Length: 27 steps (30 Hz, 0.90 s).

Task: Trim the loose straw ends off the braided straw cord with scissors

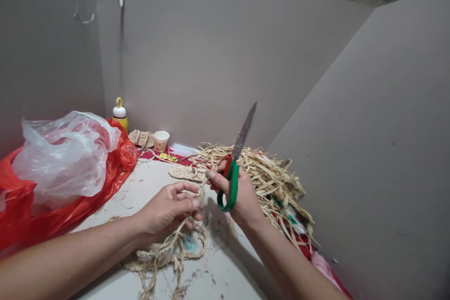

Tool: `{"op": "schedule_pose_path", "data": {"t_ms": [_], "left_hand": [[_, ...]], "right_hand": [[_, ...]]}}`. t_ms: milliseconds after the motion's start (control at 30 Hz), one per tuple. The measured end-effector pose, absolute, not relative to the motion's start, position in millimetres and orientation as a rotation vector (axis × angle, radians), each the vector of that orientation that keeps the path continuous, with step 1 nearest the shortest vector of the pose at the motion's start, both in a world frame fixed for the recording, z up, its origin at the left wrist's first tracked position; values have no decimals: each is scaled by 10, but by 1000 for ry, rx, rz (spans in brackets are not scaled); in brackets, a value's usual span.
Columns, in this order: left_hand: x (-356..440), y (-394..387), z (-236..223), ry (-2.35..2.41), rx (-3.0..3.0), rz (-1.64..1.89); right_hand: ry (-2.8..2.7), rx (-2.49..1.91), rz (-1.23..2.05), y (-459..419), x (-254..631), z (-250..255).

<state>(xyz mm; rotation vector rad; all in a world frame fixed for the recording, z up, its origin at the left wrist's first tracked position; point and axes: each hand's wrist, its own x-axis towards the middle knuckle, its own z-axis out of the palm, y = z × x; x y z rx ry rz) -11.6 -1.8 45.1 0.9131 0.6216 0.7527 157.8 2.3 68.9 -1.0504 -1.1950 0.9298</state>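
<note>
My right hand (242,194) holds a pair of scissors (234,171) with red and green handles, blades closed and pointing up. Its thumb and fingertips also pinch the upper end of a twisted straw cord (201,190). Lower on the same cord, the fingers of my left hand (172,208) are closed around it. Below the left hand lies a woven straw piece (168,258) with loose strands hanging toward me and a bluish patch on it. A flat oval woven straw sole (186,173) rests on the table just beyond my hands.
A pile of dry straw strips (270,168) spreads at the right. On the left are a white plastic bag (70,154) and red plastic (121,168). Along the wall stand a yellow bottle (120,115), a paper cup (161,141) and another woven piece (141,138). Straw scraps dot the pale tabletop (140,192).
</note>
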Motion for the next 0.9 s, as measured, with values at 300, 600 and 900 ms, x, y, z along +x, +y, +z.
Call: {"op": "schedule_pose_path", "data": {"t_ms": [300, 600, 900], "left_hand": [[-148, -46, 524, 622, 1155, 779], [-163, -26, 479, 635, 1101, 621], [-175, -12, 580, 722, 1111, 812]], "right_hand": [[-1071, -881, 997, 128, 1686, 685], [-1040, -870, 1111, 75, 1700, 592], [-1333, -1166, 770, 92, 1755, 521]]}}
